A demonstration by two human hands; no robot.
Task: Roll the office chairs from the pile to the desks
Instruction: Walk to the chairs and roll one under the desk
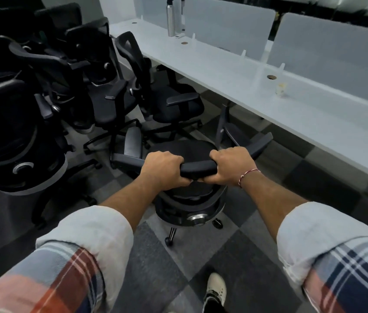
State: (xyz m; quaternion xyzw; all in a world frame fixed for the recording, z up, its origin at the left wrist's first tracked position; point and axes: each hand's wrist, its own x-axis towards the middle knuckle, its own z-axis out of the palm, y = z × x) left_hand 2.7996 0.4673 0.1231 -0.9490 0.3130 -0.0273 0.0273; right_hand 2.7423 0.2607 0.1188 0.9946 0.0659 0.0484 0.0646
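My left grip [162, 169] and right grip [232, 167] are both curled tight round the top bar [197, 168] of the office chair [192, 199], side by side. The bar runs left to right across me. The seat [187, 150] lies just beyond it, facing away. The counter [246, 86] runs along the right, nearer my right grip. The pile [43, 98] stands close on the left.
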